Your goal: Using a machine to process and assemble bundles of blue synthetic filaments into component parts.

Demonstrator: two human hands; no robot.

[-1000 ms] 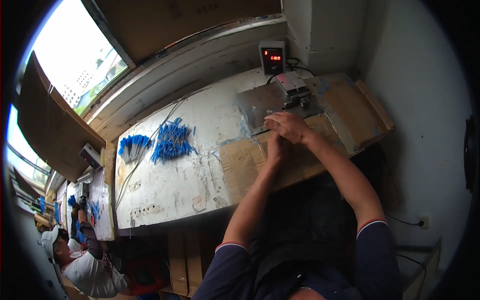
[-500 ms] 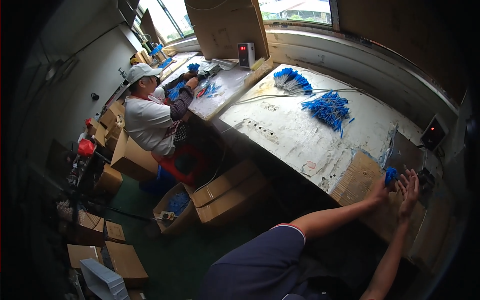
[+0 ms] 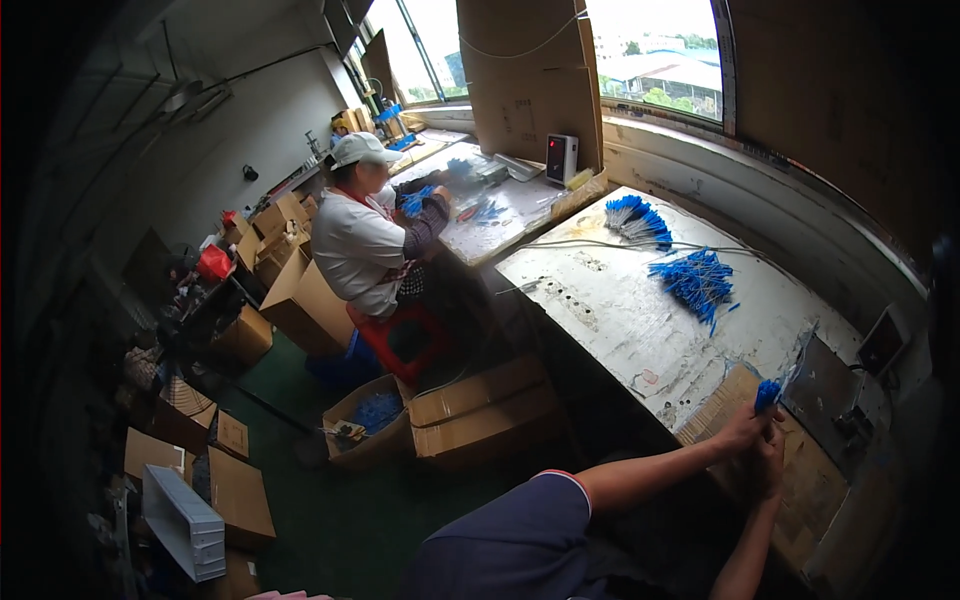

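A small bundle of thin blue-tipped pieces (image 3: 767, 393) stands upright in my left hand (image 3: 738, 430), whose fingers are closed round it below the blue ends. Against it, my right hand (image 3: 767, 462) is closed at the bundle's lower end; the hands hide that part. Both are over a brown cardboard sheet (image 3: 735, 390) at the near right of the white worktable (image 3: 590, 335). Farther back on the table lie a fanned bunch of blue-tipped pieces with pale stems (image 3: 638, 222) and a loose heap of blue pieces (image 3: 695, 284).
Beside my hands is a dark metal plate (image 3: 822, 385) with a small fixture. A cable (image 3: 600, 243) crosses the table. At the left, a co-worker (image 3: 362, 245) sits handling blue pieces at another table. Open cardboard boxes (image 3: 485, 410) and a grey plastic bin (image 3: 183, 525) stand on the floor.
My right hand's spread fingers have closed in against the bundle beside my left hand. The whole view has shifted, so the tables appear lower and farther right. The co-worker's hands have moved.
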